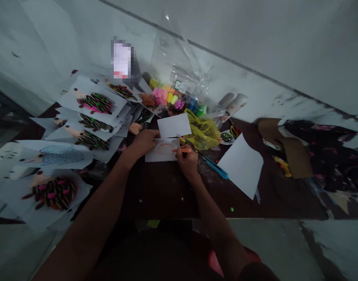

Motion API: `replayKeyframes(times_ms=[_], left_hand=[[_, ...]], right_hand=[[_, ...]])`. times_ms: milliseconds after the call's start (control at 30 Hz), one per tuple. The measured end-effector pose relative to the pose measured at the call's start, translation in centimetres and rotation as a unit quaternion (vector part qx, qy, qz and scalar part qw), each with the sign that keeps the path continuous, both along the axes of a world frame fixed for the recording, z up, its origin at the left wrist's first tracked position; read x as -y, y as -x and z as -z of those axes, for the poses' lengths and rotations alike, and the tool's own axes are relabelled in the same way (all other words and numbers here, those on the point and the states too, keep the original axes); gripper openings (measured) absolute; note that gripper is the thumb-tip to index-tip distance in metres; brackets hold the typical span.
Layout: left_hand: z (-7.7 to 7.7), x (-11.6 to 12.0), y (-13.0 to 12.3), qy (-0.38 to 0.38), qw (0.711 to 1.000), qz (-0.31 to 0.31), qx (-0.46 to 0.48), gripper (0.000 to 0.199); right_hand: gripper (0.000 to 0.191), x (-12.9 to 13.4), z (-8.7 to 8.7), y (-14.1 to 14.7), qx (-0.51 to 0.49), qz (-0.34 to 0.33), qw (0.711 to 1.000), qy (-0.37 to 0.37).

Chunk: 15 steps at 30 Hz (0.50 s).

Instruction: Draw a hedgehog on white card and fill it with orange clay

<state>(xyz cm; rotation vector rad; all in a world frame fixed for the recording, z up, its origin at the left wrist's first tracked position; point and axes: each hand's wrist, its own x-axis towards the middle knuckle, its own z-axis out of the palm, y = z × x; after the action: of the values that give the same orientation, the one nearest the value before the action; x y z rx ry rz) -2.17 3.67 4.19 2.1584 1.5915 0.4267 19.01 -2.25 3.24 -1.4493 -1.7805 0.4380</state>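
Note:
My right hand [186,162] grips an orange marker [183,150], its tip on a small paper sheet [161,151] bearing a faint orange hedgehog-like outline. My left hand [143,142] presses on the sheet's left edge, fingers together. A blank white sheet [174,125] lies just above the drawing, partly tucked beyond it. Blue-handled scissors [215,168] lie to the right of my right hand. Left of my arms, hedgehog paper crafts [94,102] with dark striped spines lie in overlapping piles.
The dark wooden table [167,191] is scattered with scraps. Beyond my hands lie a yellow plastic bag [203,132], colourful clay tubs [167,97] and clear plastic wrap [179,52]. A white sheet [241,164] lies to the right, near brown cardboard [287,150] and dark patterned cloth [325,156].

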Motion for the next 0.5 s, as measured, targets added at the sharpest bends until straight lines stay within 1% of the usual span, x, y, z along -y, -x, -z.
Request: replayKeyframes(times_ms=[100,300,500], left_hand=[[0.01,0.0,0.1,-0.001,1.0,0.006,0.008,0.027],[-0.02,-0.02,0.13,0.004,1.0,0.005,0.014,0.03],[-0.05,-0.05,0.0,0.003,1.0,0.004,0.006,0.03]], right_hand=[[0.027,0.06,-0.06,-0.03,-0.008,-0.003,1.0,0.013],[0.027,-0.1,-0.06,-0.19,-0.041,0.027,0.999,0.01],[0.024,-0.11,0.21,-0.27,-0.016,0.004,1.0,0.002]])
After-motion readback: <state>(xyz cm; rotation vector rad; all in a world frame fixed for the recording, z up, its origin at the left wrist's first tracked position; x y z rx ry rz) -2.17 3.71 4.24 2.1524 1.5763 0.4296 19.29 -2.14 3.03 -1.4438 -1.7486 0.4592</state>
